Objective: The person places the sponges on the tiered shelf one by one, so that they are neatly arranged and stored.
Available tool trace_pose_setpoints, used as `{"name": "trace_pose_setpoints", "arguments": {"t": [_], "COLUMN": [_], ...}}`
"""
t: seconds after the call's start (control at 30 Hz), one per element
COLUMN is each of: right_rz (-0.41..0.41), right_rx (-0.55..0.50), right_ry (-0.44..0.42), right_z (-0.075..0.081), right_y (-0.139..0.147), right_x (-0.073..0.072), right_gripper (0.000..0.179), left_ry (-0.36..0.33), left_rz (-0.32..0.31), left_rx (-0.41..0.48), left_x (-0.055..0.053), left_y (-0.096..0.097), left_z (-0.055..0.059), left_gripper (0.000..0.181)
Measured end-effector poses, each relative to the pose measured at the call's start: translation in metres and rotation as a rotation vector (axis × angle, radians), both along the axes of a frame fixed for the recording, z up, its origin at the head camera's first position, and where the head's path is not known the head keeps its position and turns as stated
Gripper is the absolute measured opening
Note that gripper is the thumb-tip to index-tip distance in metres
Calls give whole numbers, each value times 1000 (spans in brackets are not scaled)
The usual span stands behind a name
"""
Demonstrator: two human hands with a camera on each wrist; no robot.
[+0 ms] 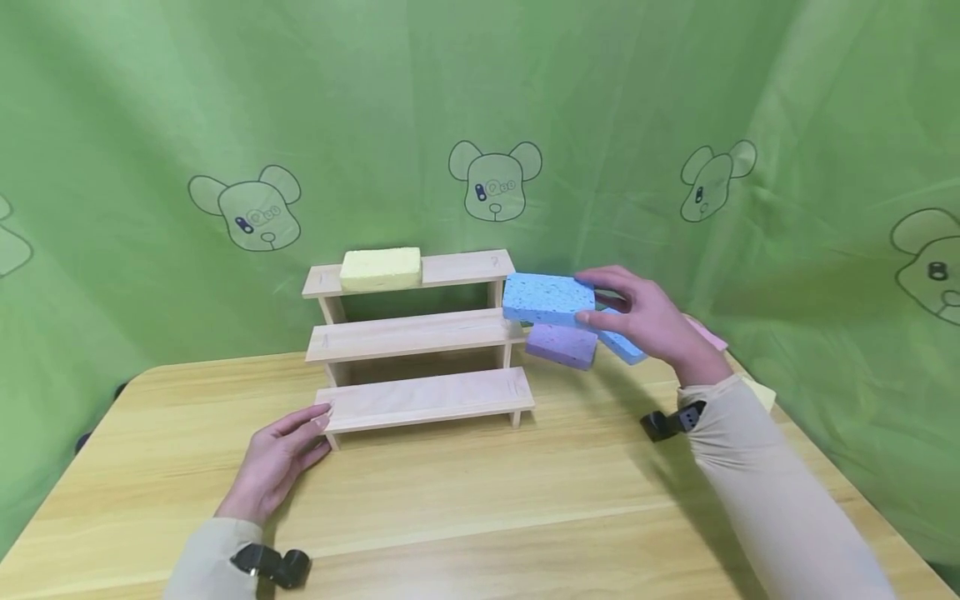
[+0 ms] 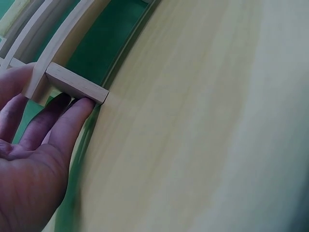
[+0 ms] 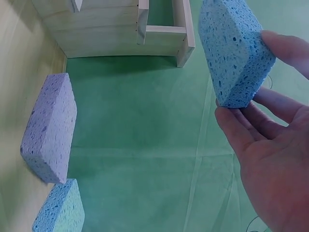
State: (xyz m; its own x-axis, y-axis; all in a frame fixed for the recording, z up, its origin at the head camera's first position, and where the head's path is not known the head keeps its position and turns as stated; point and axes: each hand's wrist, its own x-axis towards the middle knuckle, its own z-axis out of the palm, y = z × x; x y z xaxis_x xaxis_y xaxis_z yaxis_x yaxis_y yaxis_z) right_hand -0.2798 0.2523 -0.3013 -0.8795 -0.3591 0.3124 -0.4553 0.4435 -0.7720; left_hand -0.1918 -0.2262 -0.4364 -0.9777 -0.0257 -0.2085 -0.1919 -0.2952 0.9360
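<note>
My right hand [image 1: 637, 312] pinches a blue sponge [image 1: 547, 298] by its right end, thumb on one side and fingers on the other. Held in the air, the sponge overlaps the right ends of the upper tiers in the head view. A three-tier wooden shelf [image 1: 423, 400] stands on the table, and my left hand [image 1: 281, 458] holds the left end of its lowest tier. In the left wrist view, fingertips [image 2: 87, 104] press against that tier's leg. On the top tier lies a pale yellow sponge [image 1: 381, 269], left of the middle.
Right of the shelf, a purple sponge [image 1: 561, 345] lies on the wooden table [image 1: 480, 517]. Another blue sponge [image 1: 624, 346] lies behind it, partly hidden by my right hand. Farther right, pink [image 1: 708, 333] and pale yellow [image 1: 761, 393] pieces show past my arm. A green curtain [image 1: 600, 100] surrounds the table.
</note>
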Motion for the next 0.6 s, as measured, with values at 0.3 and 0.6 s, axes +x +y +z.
{"name": "trace_pose_setpoints", "arguments": {"t": [0.3, 0.6], "right_rz": [17, 28], "right_rx": [-16, -35], "right_ry": [6, -7], "right_z": [2, 7], "right_y": [-7, -16], "right_x": [-5, -8], "right_gripper": [57, 59], "left_ry": [2, -6], "left_rz": [-7, -12], "left_rx": [1, -6], "left_x": [0, 0], "left_y": [0, -1], "left_z": [1, 1], "left_gripper": [18, 17]}}
